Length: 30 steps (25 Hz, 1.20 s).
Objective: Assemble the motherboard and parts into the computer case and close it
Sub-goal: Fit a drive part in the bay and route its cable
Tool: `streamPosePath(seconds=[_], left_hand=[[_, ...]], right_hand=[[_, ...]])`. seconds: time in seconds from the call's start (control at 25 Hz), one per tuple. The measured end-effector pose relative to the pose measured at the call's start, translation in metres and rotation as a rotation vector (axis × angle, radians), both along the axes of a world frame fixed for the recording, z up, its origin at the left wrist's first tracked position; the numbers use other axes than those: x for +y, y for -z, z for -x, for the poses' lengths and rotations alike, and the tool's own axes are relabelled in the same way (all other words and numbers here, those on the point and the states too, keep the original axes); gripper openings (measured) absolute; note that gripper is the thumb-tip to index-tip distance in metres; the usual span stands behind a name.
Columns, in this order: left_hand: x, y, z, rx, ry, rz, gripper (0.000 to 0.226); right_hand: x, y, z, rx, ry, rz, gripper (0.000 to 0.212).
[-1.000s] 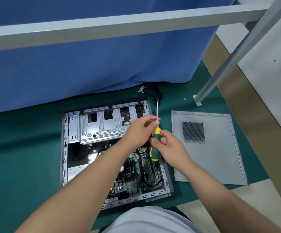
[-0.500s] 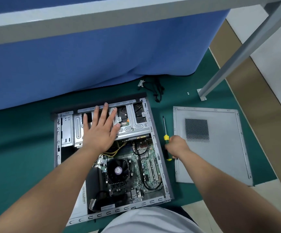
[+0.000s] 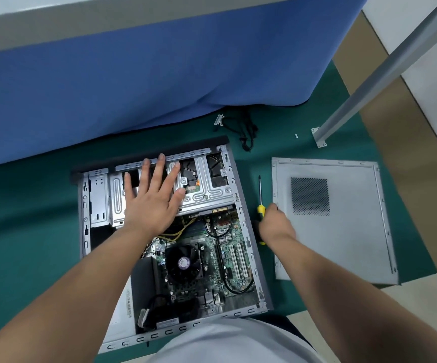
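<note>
The computer case lies open on the green mat, and everything here is placed from it. The motherboard sits inside, in the half near the person, with the round CPU fan on it. The left hand lies flat with straight fingers, pressing on the silver drive cage in the far half of the case. It grips nothing.

Just right of the case, the right hand is on the yellow-and-dark screwdriver, which lies on the mat. Its fingers are hidden from here, so I can't tell if it grips the handle or has let go. Further right lies the gray side panel, still off. Two small screws sit past the panel's far edge, and a loose black cable lies just behind the case.

What could go wrong:
- The case isn't closed yet. If the panel goes on w/ the yellow wires sticking up, they may get pinched.
- The screws are tiny and far off (easy to lose).
- The screwdriver may roll.

No brand or writing can be read; the fan sticker is too blurry.
</note>
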State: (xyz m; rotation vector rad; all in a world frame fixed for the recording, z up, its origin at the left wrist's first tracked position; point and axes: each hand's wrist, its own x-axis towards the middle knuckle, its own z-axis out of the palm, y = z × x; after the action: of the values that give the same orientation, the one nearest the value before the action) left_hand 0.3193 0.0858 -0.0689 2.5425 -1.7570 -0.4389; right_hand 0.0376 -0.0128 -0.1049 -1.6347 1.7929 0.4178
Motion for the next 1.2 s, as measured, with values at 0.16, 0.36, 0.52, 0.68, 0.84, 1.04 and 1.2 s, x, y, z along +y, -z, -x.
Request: streamPosePath(seconds=[0.16,0.36,0.52,0.68,0.84,1.04,1.2], left_hand=[[0.0,-0.003,0.002,0.02,-0.024,0.046,0.058],[-0.03,-0.011,0.008,0.004,-0.11,0.263,0.053],[-0.041,-0.001,0.005,-0.031,-0.124,0.237,0.054],[-0.042,0.008,0.003,-0.074,-0.136,0.27,0.054],[-0.042,0.015,0.001,-0.12,-0.134,0.305,0.052],[-0.042,0.019,0.002,-0.153,-0.131,0.315,0.051],[-0.041,0.019,0.001,-0.162,-0.133,0.325,0.051]], right_hand=[[-0.003,-0.005,0.007,-0.006,-0.034,-0.026,0.047],[-0.036,-0.015,0.002,-0.112,-0.066,0.03,0.058],[-0.079,-0.021,-0.013,-0.212,-0.115,0.054,0.058],[-0.127,-0.014,-0.038,-0.187,-0.182,0.084,0.056],[-0.17,-0.004,-0.078,-0.205,-0.189,0.209,0.044],[-0.173,0.015,-0.108,-0.04,-0.287,0.206,0.038],[-0.156,0.022,-0.109,0.026,-0.327,0.222,0.037]])
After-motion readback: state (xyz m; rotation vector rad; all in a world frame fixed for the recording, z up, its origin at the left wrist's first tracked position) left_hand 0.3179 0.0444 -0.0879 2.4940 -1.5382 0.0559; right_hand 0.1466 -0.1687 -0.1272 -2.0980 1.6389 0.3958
